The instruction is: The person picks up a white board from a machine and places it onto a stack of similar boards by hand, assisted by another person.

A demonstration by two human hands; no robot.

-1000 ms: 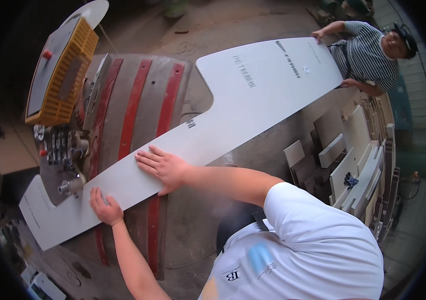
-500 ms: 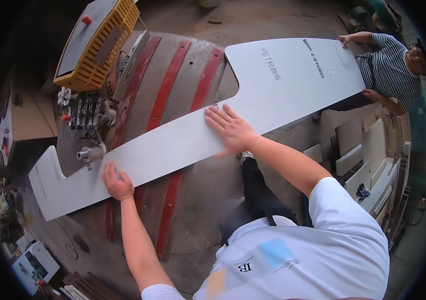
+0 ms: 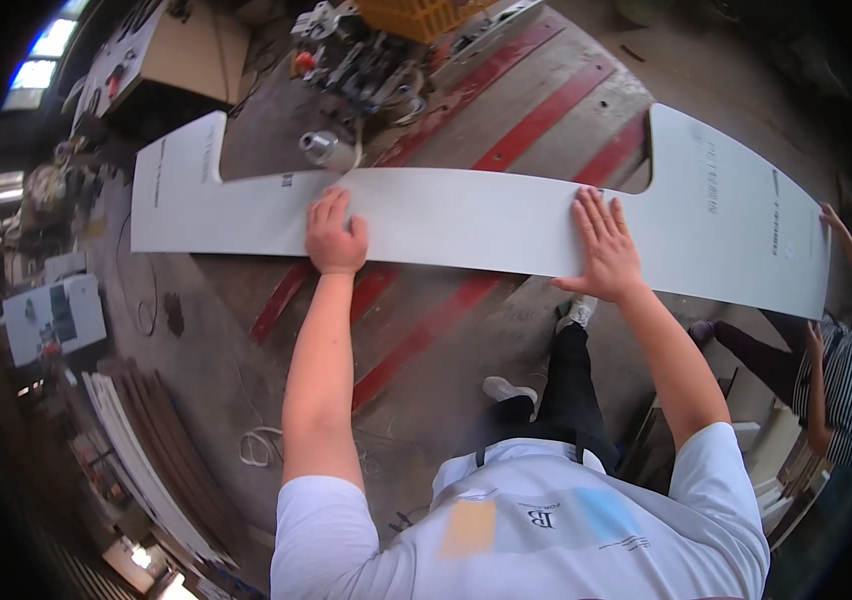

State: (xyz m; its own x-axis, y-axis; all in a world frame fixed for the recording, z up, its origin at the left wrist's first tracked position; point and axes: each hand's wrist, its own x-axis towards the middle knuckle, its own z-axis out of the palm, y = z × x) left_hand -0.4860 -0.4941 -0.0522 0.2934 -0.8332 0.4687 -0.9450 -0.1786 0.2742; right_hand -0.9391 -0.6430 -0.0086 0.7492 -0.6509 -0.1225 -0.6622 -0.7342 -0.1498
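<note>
A long white panel [image 3: 466,215] lies across a grey metal table, with a wide rounded cutout in its far edge. My left hand [image 3: 336,235] rests on its left half, fingers lying flat together just in front of a round metal roller [image 3: 326,150]. Farther right, my right hand [image 3: 608,245] presses flat on the panel near the cutout's right corner, fingers stretched and thumb spread toward the near edge. At the panel's right end, a co-worker's hand [image 3: 830,218] touches the edge, and the other hand [image 3: 814,340] is near the front corner.
Red strips [image 3: 546,115] cross the metal table. Beyond the roller stands a machine head [image 3: 371,70] with a yellow slatted housing [image 3: 421,15]. Brown and white boards [image 3: 161,440] are stacked at lower left. A coiled white cable [image 3: 261,447] lies on the floor.
My view has turned, so the panel appears level instead of slanted. The panel has slid slightly left past the roller. Both hands stay on it; the co-worker now shows lower at the right edge.
</note>
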